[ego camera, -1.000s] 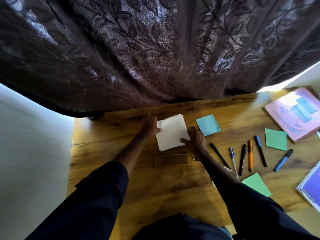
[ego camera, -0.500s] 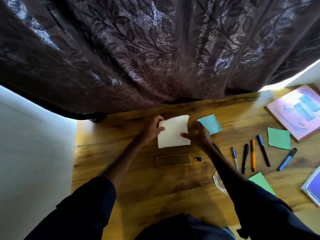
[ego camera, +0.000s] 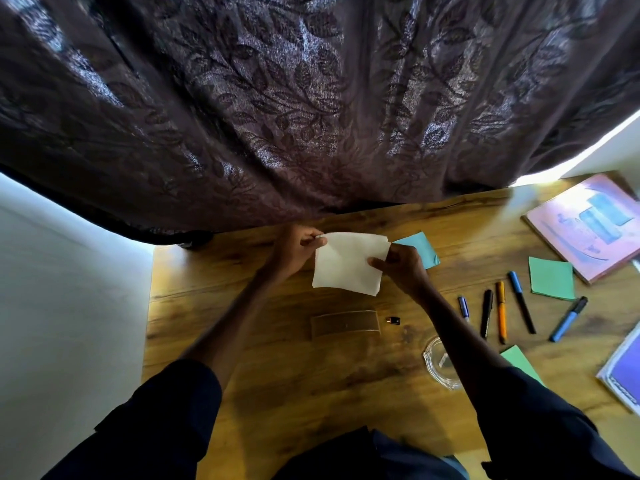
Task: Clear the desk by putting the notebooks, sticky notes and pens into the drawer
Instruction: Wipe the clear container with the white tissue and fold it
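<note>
The white sticky-note pad (ego camera: 348, 263) is held between both hands over the far middle of the wooden worktop (ego camera: 277, 393), tilted, and whether its near edge touches the wood I cannot tell. The left grip (ego camera: 294, 249) is closed in a pinch on the pad's far left corner, and the right grip (ego camera: 403, 268) is curled round the pad's right edge with the thumb lying on its top face. Just behind the right grip a blue sticky-note pad (ego camera: 424, 249) lies flat, partly hidden by the knuckles. To the right five pens lie in a loose row: a short blue-capped pen (ego camera: 463, 307), a black pen (ego camera: 486, 313), an orange pen (ego camera: 501, 311), a black pen with a blue cap (ego camera: 521, 301) and, angled apart from them, a blue marker (ego camera: 568, 319). A green sticky-note pad (ego camera: 550, 278) sits between the pens and a pink notebook (ego camera: 585, 226) at the far right corner; a second green pad (ego camera: 519, 362) shows beside the right sleeve, and a purple notebook (ego camera: 623, 372) is cut off by the right edge. Nearer the person lie a clear plastic strip (ego camera: 344, 323), a small dark object (ego camera: 393, 320) just beside it, and a glass dish (ego camera: 440, 365) partly under the right forearm. A dark leaf-patterned curtain (ego camera: 311, 98) hangs over the worktop's far edge
</note>
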